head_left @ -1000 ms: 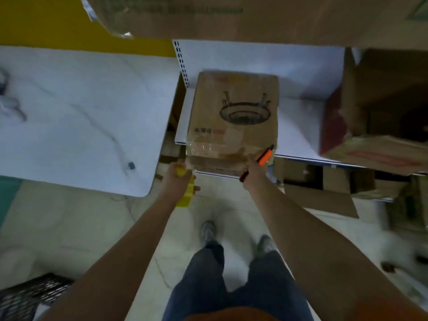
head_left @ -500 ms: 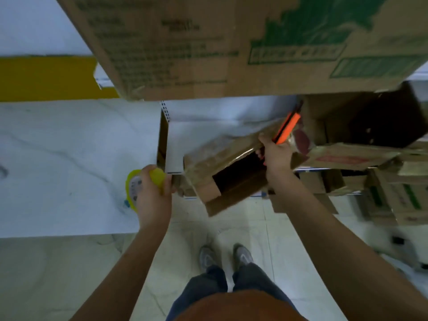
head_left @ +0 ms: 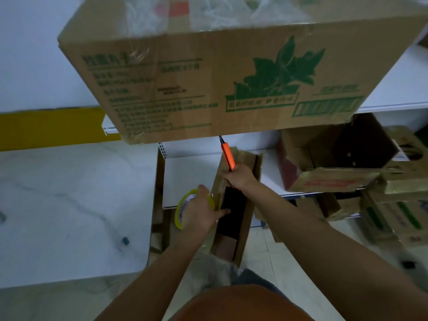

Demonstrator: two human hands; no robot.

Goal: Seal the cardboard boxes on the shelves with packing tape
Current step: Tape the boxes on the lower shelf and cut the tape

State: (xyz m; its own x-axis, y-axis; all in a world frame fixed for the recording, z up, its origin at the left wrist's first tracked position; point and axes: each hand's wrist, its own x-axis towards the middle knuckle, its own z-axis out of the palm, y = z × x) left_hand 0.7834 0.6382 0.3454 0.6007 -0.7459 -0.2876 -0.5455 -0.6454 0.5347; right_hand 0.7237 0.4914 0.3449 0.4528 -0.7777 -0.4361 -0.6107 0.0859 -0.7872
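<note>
I have the small cardboard box (head_left: 240,200) pulled forward so it overhangs the front edge of the white lower shelf (head_left: 185,179), its open side turned up and the dark inside showing; its near end hangs over the floor (head_left: 273,256) above my legs. My left hand (head_left: 199,212) grips the yellow roll of packing tape (head_left: 183,205), thumb reaching onto the box's left wall. My right hand (head_left: 239,177) is closed on the box's far left rim together with the orange utility knife (head_left: 228,157), whose tip points up and ends just under the large box with green leaf print (head_left: 231,72). That large box sits on the upper shelf (head_left: 393,93) and juts out past its edge, so headroom above the small box is tight. To the left the shelf upright (head_left: 159,179) stands near the tape roll; beyond it lies the white marble worktop (head_left: 69,205). To the right, an open, tipped box (head_left: 333,163) takes up the shelf, apart from my box. Against 0.5 s ago: the small box lay tilted across the shelf edge, now it runs lengthwise toward me; my left hand was off to the left, now it touches the box. Count: 2 hands, 1 tape roll, 1 knife, 1 box in hand, 1 large box above, several more boxes at right, number unclear.
</note>
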